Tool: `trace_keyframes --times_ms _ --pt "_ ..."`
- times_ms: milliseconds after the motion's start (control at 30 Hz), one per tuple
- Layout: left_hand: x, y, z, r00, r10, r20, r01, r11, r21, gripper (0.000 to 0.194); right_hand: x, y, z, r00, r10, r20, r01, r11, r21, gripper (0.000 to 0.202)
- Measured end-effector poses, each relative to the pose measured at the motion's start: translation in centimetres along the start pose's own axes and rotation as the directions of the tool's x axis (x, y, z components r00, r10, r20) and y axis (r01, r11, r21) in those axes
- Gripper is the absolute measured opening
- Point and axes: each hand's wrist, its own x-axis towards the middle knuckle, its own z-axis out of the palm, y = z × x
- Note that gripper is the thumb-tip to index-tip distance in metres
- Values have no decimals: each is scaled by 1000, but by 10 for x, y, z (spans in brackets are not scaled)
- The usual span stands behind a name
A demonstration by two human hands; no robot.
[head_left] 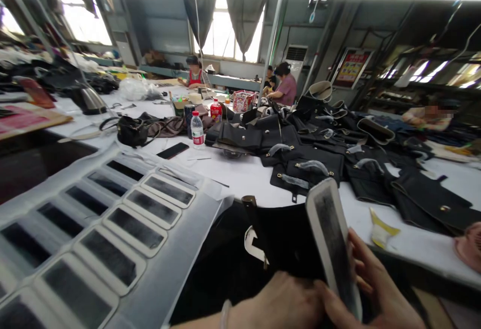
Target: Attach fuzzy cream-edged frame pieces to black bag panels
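Observation:
My right hand (pixel 383 289) is closed on a rounded panel (pixel 330 233) with a pale border and a dark middle, fingers on its right edge and thumb low on its face. The panel stands upright, slightly tilted, against a black bag piece (pixel 287 233). My left hand (pixel 281 299), with a pale bangle on the wrist, has its fingers curled at the lower edge of that black piece; the fingertips are hidden. A white curved strip (pixel 253 244) shows at the piece's left side. Several similar pale-bordered panels (pixel 152 206) lie in rows on a translucent sheet (pixel 180 249) to the left.
Black handbags (pixel 315 163) with wrapped handles are heaped on the white table (pixel 210 171). A water bottle (pixel 197 129), a phone (pixel 173 150) and a yellow-and-white scrap (pixel 383 228) lie about. A pink fan-like object (pixel 469 246) stands at right. Several people sit farther back.

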Motion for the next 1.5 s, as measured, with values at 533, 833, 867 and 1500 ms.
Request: trace_keyframes --times_ms 533,833,867,1500 --pt "-74 -58 -68 614 -444 -653 463 872 -158 30 33 52 19 998 -59 -28 63 980 187 87" --pt "-58 -74 -59 652 -438 -619 395 893 -216 53 35 55 45 969 -245 1 244 964 109 74" --pt "-55 -75 -58 657 -435 -616 392 895 -214 56 35 57 46 966 -257 19 254 963 94 74" --pt "-70 -130 -19 416 -816 -402 397 560 -727 47 34 77 72 735 -607 301 670 718 -188 56"
